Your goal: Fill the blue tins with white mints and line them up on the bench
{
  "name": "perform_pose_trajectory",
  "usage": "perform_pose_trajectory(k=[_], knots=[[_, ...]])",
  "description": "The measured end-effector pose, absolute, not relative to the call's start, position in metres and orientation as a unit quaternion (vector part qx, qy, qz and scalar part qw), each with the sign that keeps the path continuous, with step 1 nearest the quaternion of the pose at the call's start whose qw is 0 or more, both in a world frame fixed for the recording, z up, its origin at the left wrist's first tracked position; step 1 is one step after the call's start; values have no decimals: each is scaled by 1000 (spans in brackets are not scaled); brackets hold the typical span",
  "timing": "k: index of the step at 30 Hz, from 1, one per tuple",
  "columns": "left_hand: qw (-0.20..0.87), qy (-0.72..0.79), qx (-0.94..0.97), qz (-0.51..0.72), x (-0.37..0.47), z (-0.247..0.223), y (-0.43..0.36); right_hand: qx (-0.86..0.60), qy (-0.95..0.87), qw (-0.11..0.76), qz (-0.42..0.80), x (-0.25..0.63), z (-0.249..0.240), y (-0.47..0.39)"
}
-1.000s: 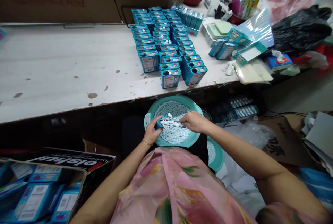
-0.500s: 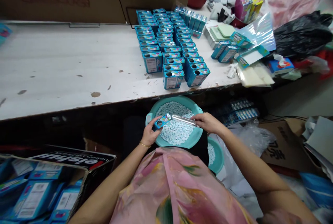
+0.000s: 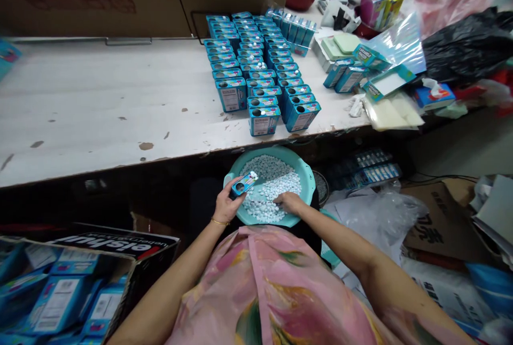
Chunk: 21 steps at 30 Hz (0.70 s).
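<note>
My left hand [image 3: 227, 203] is wrapped round a small blue tin [image 3: 242, 185], held tilted over the left side of a teal basin [image 3: 306, 184]. The tin's top shows a dark round opening, and a few white pellets lie at its far end. White pellets [image 3: 266, 209] fill much of the basin. My right hand [image 3: 292, 202] is down at these pellets, its fingers closed and their tips partly hidden; the metal scoop is hardly visible there. Rows of blue tins [image 3: 264, 120] stand upright on the white table beyond the basin, some with white pellets on top.
The white table's [image 3: 100, 99] front edge runs just beyond the basin. An open carton [image 3: 132, 265] of blue tins is at lower left. A red bowl [image 3: 301, 0], flat blue boxes and plastic bags lie at the back right. Another teal basin [image 3: 331, 257] sits lower right.
My right hand has moved down and left, from the tin's top into the pellets, taking the metal scoop with it. My left hand has shifted slightly left and up with the tin.
</note>
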<state>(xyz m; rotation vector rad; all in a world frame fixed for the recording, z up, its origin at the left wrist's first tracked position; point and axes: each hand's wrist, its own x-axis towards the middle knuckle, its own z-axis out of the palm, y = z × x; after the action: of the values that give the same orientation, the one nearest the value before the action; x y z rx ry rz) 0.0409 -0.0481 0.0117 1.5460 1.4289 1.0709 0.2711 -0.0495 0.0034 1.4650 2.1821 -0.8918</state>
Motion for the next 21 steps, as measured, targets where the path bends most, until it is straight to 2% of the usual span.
perform_pose_trajectory(k=[5, 8, 14, 21], knots=[[385, 558, 602, 422, 42, 11, -47, 513, 768, 49, -380, 300, 56, -40], [395, 546, 610, 416, 47, 8, -46, 483, 787, 9, -384, 297, 102, -36], [382, 511, 662, 393, 55, 4, -45, 457, 827, 55, -321, 262, 157, -27], [371, 507, 670, 396, 51, 3, -44, 478, 811, 66, -331, 266, 159, -28]])
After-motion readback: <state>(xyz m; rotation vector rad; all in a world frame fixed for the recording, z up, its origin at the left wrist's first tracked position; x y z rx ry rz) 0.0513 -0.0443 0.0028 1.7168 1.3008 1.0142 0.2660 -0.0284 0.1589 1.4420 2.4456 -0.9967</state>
